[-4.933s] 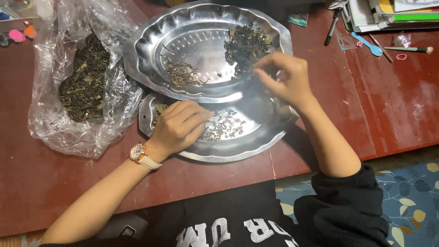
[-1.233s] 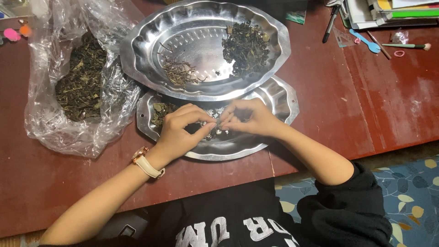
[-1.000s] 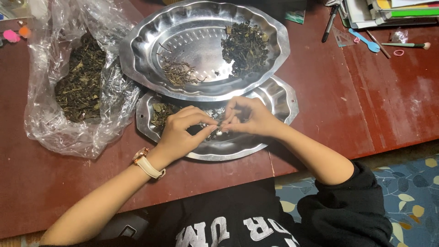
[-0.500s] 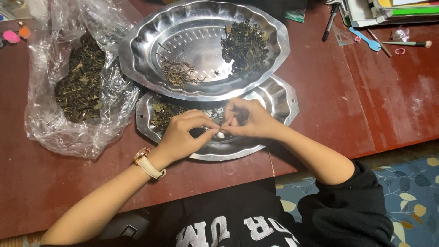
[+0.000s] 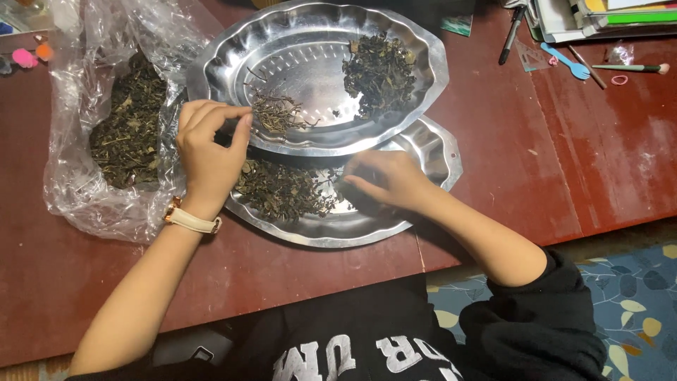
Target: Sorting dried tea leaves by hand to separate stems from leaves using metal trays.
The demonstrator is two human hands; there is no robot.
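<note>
Head view, left hand [image 5: 209,144] raised, right hand [image 5: 384,180] curled

Left hand [image 5: 208,144] is up at the rim of the upper steel tray [image 5: 233,60], fingertips pinched right by the little heap of bare stems [image 5: 276,113]. Right hand [image 5: 384,180] sits low in the lower tray [image 5: 434,148], fingers curled among the loose dried leaves [image 5: 285,192] (what it grips is hidden). A plastic bag of leaves [image 5: 127,127] lies at the left.
</note>
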